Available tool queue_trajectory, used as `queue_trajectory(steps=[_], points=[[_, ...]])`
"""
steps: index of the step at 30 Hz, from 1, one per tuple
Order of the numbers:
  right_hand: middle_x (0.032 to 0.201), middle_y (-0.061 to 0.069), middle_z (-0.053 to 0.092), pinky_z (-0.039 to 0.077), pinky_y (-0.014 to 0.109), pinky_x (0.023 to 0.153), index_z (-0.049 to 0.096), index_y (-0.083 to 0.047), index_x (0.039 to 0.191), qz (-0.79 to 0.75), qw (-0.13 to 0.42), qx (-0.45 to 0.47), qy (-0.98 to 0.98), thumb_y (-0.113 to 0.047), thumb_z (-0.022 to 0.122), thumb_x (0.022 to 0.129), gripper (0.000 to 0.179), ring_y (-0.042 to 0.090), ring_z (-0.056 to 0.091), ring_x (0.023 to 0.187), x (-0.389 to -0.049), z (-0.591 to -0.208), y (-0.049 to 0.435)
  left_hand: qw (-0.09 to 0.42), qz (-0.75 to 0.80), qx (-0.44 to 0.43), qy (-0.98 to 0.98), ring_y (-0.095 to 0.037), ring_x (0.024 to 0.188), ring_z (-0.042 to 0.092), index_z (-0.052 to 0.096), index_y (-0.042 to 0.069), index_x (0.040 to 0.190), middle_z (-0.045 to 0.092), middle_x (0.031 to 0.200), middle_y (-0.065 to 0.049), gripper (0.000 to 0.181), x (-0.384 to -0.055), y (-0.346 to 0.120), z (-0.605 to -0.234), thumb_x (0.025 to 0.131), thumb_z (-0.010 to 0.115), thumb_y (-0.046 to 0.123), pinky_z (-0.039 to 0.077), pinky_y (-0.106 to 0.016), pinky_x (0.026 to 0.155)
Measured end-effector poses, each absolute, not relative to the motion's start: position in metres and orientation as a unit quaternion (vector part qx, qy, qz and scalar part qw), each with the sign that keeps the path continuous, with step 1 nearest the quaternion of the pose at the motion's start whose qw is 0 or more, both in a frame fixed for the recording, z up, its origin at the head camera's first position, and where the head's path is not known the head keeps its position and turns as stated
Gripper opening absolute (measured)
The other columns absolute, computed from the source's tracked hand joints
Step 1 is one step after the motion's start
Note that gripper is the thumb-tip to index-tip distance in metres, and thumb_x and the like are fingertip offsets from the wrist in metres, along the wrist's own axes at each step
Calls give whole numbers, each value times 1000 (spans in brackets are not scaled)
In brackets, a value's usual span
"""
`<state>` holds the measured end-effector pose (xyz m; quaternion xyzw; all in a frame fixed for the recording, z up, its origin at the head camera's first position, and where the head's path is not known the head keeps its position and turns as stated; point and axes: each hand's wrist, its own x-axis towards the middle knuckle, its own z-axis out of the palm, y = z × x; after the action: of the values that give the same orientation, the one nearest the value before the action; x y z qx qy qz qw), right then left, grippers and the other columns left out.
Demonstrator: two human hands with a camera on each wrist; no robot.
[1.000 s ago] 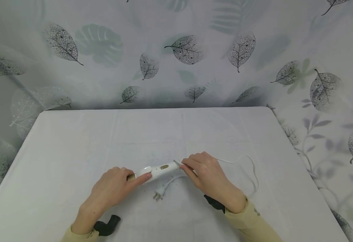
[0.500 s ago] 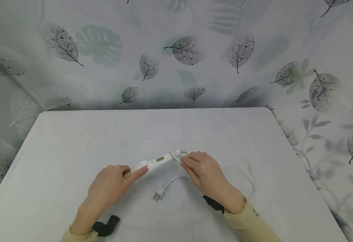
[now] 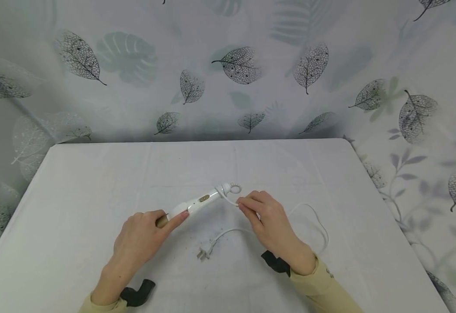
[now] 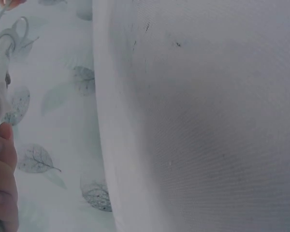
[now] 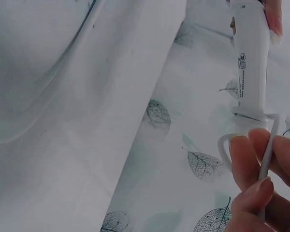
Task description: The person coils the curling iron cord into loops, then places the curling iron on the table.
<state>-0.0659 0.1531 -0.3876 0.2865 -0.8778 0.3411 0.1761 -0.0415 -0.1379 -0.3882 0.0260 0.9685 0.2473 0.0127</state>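
With the left grip (image 3: 138, 237) curled round the white wand (image 3: 194, 204) above the near-middle bench (image 3: 106, 182) and the right grip (image 3: 268, 219) pinching its cord (image 3: 230, 201), seemingly mid-wrapping, another taut turn looks needed.

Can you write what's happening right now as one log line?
left grip: holds white appliance | right grip: pinches cord | cord: looped around appliance's end | plug: lying on table

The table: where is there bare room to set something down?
Bare: beyond the device to the far edge of the table, and left of the left hand. Crowded: between it and the right hand, around plug and cord.
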Motion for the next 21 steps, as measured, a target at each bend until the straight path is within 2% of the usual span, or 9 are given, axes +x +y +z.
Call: queue_trajectory(steps=[8, 17, 21], points=[[89, -3, 65, 48, 25, 65, 76, -4, 105, 359, 87, 257, -893, -6, 68, 94, 14, 6, 52, 75, -65, -384, 156, -6, 249, 40, 968, -9, 50, 26, 45, 15, 60, 24, 57, 7, 61, -40, -136, -386, 89, 59, 68, 23, -26, 49], [84, -4, 63, 43, 21, 62, 76, -5, 106, 370, 66, 246, -894, -2, 70, 91, 16, 5, 48, 70, -67, -387, 156, -13, 276, 47, 960, -7, 50, 23, 56, 16, 68, 23, 56, 9, 53, -39, -136, -386, 88, 63, 65, 22, -25, 48], [81, -4, 62, 45, 21, 63, 76, -6, 105, 383, 56, 245, -889, 5, 69, 89, 21, 8, 53, 69, -69, -390, 156, -24, 287, 56, 956, -5, 50, 22, 59, 16, 70, 22, 56, 9, 49, -38, -136, -385, 88, 66, 61, 21, -24, 48]])
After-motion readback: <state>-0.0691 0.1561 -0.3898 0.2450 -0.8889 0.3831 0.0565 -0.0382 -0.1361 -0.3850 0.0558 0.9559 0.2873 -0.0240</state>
